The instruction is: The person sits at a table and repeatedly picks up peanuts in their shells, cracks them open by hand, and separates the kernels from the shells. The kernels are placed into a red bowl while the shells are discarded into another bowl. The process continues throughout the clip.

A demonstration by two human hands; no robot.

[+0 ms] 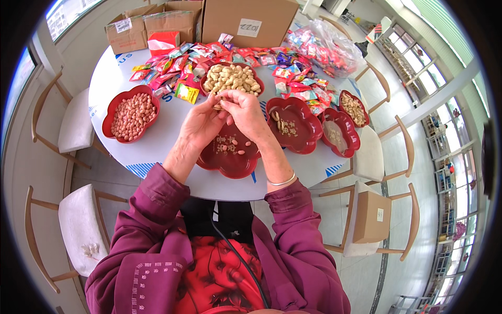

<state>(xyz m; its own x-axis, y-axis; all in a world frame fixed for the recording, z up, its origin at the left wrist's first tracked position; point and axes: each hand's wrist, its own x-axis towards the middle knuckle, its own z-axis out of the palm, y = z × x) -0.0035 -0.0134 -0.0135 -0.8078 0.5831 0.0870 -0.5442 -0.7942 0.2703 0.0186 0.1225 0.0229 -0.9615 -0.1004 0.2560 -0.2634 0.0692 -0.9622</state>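
My left hand (202, 125) and my right hand (245, 114) meet over the table, fingertips pinching a peanut in its shell (218, 106), mostly covered by the fingers. Directly below them is a red flower-shaped bowl (231, 169) with several shelled pink peanuts (242, 152) in it. Just beyond my fingers, another red bowl (260, 87) is heaped with unshelled peanuts (231, 77). To the left, a red bowl (106, 127) holds many shelled peanuts (132, 116). On the right, a red bowl (308, 135) contains a few empty shell pieces (279, 122).
Wrapped candies (188, 59) spread across the far side of the round table (219, 190), with a plastic bag of candies (323, 47) and cardboard boxes (223, 19) behind. Two smaller red bowls (352, 144) (366, 119) stand at the right edge. Chairs (78, 121) surround the table.
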